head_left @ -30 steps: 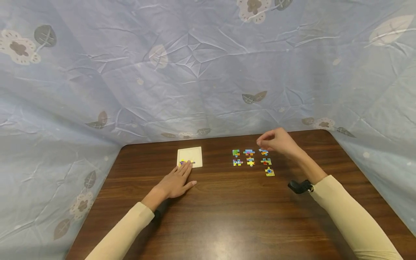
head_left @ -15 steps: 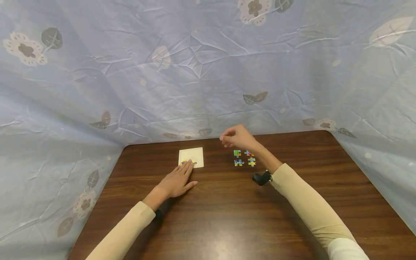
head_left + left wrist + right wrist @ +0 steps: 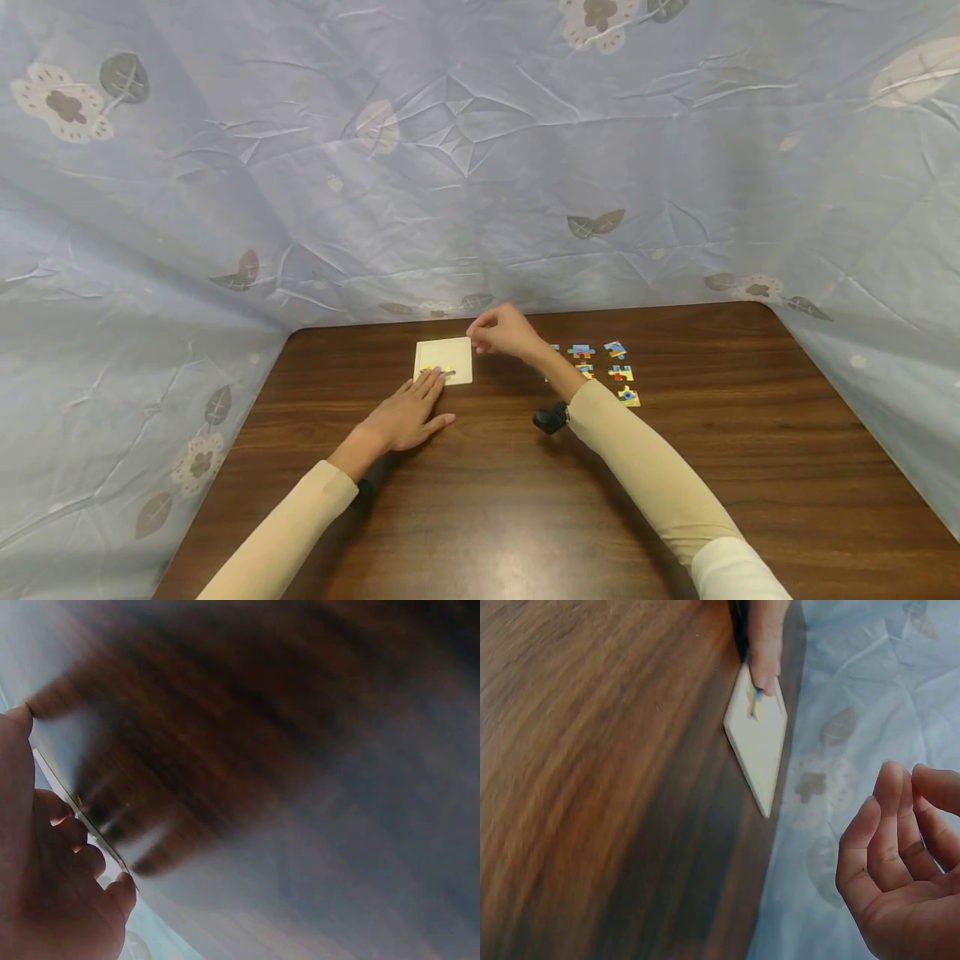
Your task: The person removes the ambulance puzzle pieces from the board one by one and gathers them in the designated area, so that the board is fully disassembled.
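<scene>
A pale square puzzle tray lies flat on the table, with brightly coloured jigsaw pieces along its near side. My left hand is spread low, its straight fingertips resting on those pieces and partly covering them. My right hand hovers just off the tray's right edge. Its fingers curve loosely towards the thumb, and no piece shows between the tips. Several loose jigsaw pieces lie in rows to the right; my right wrist partly hides the leftmost ones.
The dark wood table ends close behind the tray. A creased blue-grey cloth with flowers and leaves hangs round its back and sides. The tilted piece is at the back right of the loose ones.
My right hand has travelled left from above the back-right loose piece to beside the tray. The loose pieces stay where they were. My left hand keeps its place on the tray.
</scene>
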A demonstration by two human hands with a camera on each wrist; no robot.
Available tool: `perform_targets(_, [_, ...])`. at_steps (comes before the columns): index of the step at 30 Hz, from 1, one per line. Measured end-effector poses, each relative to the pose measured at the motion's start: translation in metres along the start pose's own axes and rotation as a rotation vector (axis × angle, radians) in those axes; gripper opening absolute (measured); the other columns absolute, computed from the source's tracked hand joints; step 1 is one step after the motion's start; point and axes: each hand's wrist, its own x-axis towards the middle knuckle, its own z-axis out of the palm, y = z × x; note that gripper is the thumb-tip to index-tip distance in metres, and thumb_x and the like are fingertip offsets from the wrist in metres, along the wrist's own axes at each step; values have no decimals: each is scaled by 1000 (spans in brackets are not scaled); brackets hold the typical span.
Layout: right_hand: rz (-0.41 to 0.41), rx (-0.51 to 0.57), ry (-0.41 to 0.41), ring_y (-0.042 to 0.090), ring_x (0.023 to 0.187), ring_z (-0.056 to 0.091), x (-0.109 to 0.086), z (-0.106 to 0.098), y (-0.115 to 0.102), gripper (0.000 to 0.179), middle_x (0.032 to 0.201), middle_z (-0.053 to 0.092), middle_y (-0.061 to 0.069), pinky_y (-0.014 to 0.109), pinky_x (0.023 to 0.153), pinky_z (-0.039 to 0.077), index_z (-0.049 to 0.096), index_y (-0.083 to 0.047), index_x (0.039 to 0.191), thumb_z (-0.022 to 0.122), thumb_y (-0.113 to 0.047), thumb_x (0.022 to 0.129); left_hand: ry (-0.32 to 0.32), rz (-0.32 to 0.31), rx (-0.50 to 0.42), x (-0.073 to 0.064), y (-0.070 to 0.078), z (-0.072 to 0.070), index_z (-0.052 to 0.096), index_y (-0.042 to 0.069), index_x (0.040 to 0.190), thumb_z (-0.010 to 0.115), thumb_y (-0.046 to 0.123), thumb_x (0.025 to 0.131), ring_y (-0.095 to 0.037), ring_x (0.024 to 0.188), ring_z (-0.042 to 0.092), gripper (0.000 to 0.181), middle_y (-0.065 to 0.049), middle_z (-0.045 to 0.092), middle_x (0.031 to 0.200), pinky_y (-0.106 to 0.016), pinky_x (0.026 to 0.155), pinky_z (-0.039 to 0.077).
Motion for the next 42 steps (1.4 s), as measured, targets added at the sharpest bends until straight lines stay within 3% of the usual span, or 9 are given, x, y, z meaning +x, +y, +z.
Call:
perform_targets(6, [19, -24, 24, 38, 90, 78, 13, 15, 10, 23, 96, 78, 17, 55, 90, 64, 78, 3, 112, 66, -12, 101, -19, -12, -24, -2, -3, -2, 10, 4, 169, 33, 64, 110, -33, 167, 8, 87, -15, 4, 179, -55, 136, 16])
perform_targets(11, [8, -201, -4, 32, 96, 75, 24, 32, 19, 17, 106, 79, 13, 41, 84, 65, 80, -6, 107, 75, -20, 98, -9, -46, -34, -7, -9, -8, 10, 4, 169, 34, 63, 110, -34, 167, 9, 87, -16, 4, 179, -57, 136, 16])
perform_targets(14, [12, -297, -48, 27, 104, 73, 28, 45, 23, 25, 114, 78, 10, 38, 90, 63, 78, -6, 112, 81, -23, 94, 0, -50, -38, -9, -14, -9, 12, 3, 169, 36, 61, 110, -36, 166, 11, 86, -17, 7, 178, -58, 135, 17])
perform_targets(21, [41, -442, -90, 36, 124, 68, 31, 66, 26, 42, 130, 73, 17, 45, 108, 59, 72, 3, 123, 86, -18, 89, -21, -29, -34, -12, -20, -7, 14, 4, 169, 32, 61, 111, -35, 166, 13, 83, -16, 9, 178, -58, 135, 19])
perform_targets(32, [47, -487, -86, 32, 113, 72, 31, 78, 18, 28, 120, 76, 15, 41, 96, 63, 76, 2, 110, 85, -14, 90, -29, -45, -49, -17, -22, -6, 14, 1, 168, 37, 60, 111, -36, 165, 16, 85, -17, 8, 178, -58, 134, 20])
perform_targets(42, [46, -487, -92, 32, 118, 70, 31, 81, 25, 29, 124, 74, 14, 43, 102, 61, 74, 1, 113, 84, -16, 91, -32, -45, -32, -16, -18, -6, 18, -2, 167, 39, 58, 110, -36, 165, 19, 85, -19, 11, 177, -54, 134, 24])
